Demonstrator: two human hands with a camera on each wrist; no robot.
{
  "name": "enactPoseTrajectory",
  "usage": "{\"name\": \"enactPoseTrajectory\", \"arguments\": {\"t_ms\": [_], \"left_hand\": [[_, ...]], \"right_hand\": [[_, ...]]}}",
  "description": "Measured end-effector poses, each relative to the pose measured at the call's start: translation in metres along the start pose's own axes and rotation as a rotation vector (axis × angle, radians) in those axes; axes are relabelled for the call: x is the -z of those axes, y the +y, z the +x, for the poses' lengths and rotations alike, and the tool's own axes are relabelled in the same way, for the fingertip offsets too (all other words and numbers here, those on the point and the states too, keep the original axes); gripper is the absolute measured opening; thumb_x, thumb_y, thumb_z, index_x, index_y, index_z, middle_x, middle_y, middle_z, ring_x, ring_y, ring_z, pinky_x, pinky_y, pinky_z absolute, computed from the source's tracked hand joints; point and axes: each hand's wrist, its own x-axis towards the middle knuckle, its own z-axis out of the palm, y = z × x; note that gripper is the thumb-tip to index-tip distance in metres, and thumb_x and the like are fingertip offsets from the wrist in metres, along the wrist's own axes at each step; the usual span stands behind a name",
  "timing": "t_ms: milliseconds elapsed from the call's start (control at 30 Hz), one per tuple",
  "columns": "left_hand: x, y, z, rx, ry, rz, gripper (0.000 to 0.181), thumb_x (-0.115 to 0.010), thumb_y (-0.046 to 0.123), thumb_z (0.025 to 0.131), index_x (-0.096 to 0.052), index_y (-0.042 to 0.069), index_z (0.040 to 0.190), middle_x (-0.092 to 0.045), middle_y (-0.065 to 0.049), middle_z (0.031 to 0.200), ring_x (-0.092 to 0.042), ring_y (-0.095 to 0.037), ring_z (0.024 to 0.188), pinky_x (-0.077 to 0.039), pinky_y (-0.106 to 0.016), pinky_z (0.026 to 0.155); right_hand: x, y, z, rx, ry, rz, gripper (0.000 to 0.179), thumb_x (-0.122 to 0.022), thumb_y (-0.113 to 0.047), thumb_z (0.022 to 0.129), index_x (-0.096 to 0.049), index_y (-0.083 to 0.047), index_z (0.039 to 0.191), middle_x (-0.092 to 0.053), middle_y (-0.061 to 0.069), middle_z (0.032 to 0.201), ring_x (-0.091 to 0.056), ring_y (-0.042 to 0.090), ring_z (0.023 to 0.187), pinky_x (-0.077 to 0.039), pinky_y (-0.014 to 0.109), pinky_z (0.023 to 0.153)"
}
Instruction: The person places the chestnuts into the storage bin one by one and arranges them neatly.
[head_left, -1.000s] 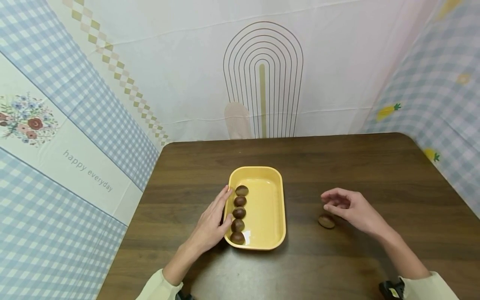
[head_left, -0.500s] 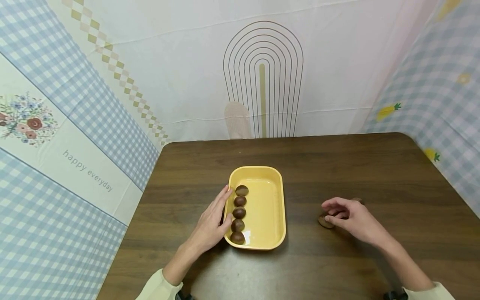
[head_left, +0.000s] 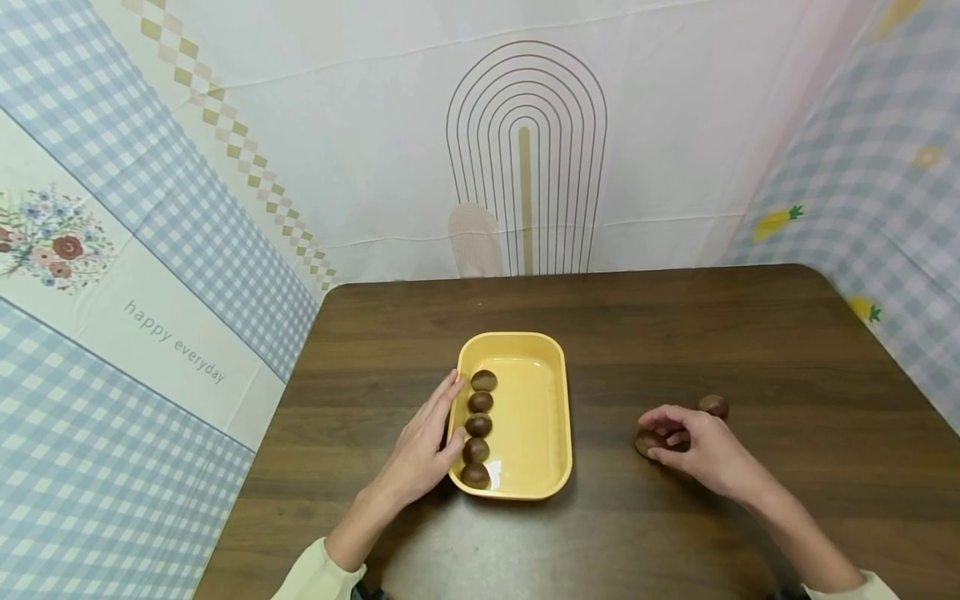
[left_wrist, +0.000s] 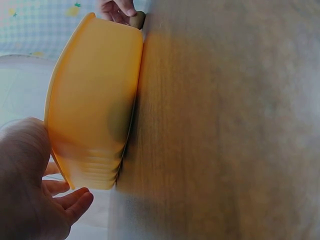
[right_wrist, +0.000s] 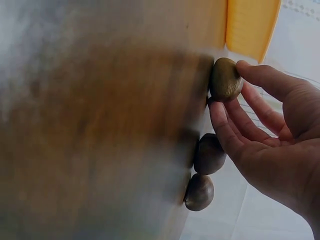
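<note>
A yellow rectangular tray (head_left: 529, 492) stands mid-table, with several brown chestnuts (head_left: 479, 426) lined up along its left inner side. My left hand (head_left: 423, 442) rests at the tray's left rim, fingers fairly straight and thumb on the edge; the left wrist view has its fingers (left_wrist: 79, 206) beside the tray wall (left_wrist: 95, 85). To the tray's right, my right hand (head_left: 705, 450) pinches a chestnut (head_left: 648, 443) between thumb and fingers, low at the tabletop. The right wrist view gives this chestnut (right_wrist: 226, 81) close up, thumb on one side and fingertips on the other.
Another chestnut (head_left: 713, 406) lies on the wooden table (head_left: 600, 550) just behind the right hand. In the right wrist view two loose chestnuts show, a nearer one (right_wrist: 199, 192) and one (right_wrist: 210, 154) beside it. Patterned cloth (head_left: 645, 167) hangs behind the table.
My right hand has come down and toward me onto the chestnut, its fingers closing on it. A chestnut behind that hand has come into view. The left hand and tray stay put.
</note>
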Motion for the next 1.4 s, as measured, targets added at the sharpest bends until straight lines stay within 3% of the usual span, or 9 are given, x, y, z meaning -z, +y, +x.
{"name": "enactPoseTrajectory", "arguments": {"t_ms": [567,967,1400], "left_hand": [[0.0,-0.001,-0.001,0.001,-0.003,0.002,0.07,-0.061,0.014,0.101,-0.037,0.007,0.165,-0.029,-0.01,0.174,-0.036,-0.029,0.155,-0.039,-0.057,0.117],[-0.001,-0.001,0.0,-0.002,-0.003,0.001,0.07,-0.062,0.014,0.1,-0.037,0.007,0.165,-0.029,-0.011,0.173,-0.037,-0.029,0.154,-0.039,-0.057,0.117],[-0.001,-0.001,0.001,0.002,-0.005,-0.006,0.07,-0.061,0.014,0.1,-0.037,0.006,0.165,-0.029,-0.012,0.173,-0.036,-0.029,0.155,-0.038,-0.057,0.118]], "right_hand": [[-0.001,0.0,0.001,0.0,-0.05,-0.015,0.038,-0.087,0.004,0.082,-0.073,-0.005,0.116,-0.074,0.002,0.11,-0.066,0.013,0.093,-0.059,0.03,0.078],[0.004,-0.008,0.008,0.022,-0.027,-0.031,0.034,-0.086,0.002,0.085,-0.074,-0.006,0.115,-0.075,-0.001,0.11,-0.067,0.011,0.094,-0.059,0.032,0.079],[0.001,-0.036,0.038,0.054,-0.015,-0.046,0.032,-0.084,0.002,0.087,-0.074,-0.008,0.116,-0.074,-0.004,0.108,-0.069,0.015,0.095,-0.06,0.036,0.083]]}}
